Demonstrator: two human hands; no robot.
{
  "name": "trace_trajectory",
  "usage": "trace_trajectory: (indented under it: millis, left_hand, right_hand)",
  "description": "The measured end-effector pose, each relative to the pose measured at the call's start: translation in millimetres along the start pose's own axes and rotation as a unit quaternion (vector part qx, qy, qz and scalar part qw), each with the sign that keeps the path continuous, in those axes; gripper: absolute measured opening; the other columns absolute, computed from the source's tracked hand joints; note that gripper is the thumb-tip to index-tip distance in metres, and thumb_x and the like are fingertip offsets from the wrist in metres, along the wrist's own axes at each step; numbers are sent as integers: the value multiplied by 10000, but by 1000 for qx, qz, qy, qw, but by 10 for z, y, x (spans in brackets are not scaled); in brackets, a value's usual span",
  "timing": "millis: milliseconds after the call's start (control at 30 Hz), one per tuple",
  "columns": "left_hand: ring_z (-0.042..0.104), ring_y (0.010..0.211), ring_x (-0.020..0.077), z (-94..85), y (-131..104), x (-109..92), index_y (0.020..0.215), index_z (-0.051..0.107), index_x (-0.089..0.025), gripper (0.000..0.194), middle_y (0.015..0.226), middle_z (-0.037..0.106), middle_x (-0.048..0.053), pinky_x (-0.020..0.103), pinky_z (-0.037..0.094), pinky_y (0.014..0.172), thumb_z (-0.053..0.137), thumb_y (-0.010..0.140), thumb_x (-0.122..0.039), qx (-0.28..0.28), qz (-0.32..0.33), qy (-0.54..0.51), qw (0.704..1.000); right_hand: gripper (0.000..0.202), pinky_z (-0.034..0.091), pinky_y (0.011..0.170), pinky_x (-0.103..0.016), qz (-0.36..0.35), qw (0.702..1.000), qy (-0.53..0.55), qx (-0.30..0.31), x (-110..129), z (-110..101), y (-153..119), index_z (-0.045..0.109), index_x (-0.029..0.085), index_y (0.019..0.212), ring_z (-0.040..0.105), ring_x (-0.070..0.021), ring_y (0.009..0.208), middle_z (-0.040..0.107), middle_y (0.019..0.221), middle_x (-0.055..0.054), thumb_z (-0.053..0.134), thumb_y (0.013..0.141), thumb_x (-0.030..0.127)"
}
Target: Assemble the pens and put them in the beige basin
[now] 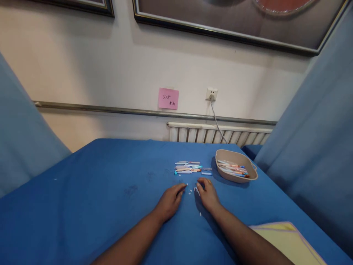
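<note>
My left hand (170, 201) hangs low over the blue cloth, its fingers drawn together by a small white scrap (187, 184). Whether the fingertips pinch that scrap is too small to tell. Facing it, my right hand (209, 194) is loosely curved, thumb and forefinger a little apart, beside a few more white bits (196, 190). Another white bit (200, 214) lies nearer to me. Just beyond both hands rests a row of pens (189, 168) in pale, blue and orange colours.
A beige plastic basket (220, 175) with several wrapped pens stands right of the row. A folded yellow cloth (278, 239) lies at front right. Blue curtains (317, 147) flank the blue-covered table (96, 191). Behind are a radiator (198, 134) and a plugged-in socket (211, 94).
</note>
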State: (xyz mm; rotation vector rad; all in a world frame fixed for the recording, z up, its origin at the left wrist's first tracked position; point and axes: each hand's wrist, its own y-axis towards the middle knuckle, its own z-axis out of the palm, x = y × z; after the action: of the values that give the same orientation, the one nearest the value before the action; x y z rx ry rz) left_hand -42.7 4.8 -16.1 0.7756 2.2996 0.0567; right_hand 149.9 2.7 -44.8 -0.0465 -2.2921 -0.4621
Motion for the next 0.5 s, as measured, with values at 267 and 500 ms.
trace_trajectory:
  millis: [267, 500]
  left_hand:
    - [465, 1152, 196, 39, 499, 89, 1196, 521, -187, 352, 1230, 555, 60, 355, 340, 1012, 392, 873, -133, -117, -20, 165, 979]
    - [481, 1067, 210, 103, 686, 41, 1222, 513, -264, 355, 1171, 563, 46, 353, 356, 931, 416, 889, -185, -41, -30, 235, 971]
  right_hand:
    - [320, 354, 918, -345, -17, 997, -77, 7, -289, -251, 489, 596, 183, 1096, 504, -236, 1066, 602, 1127, -90, 470, 802, 184]
    - [294, 329, 907, -301, -89, 989, -99, 70, -264, -249, 504, 600, 224, 1095, 506, -202, 1071, 628, 1100, -56, 475, 831, 194]
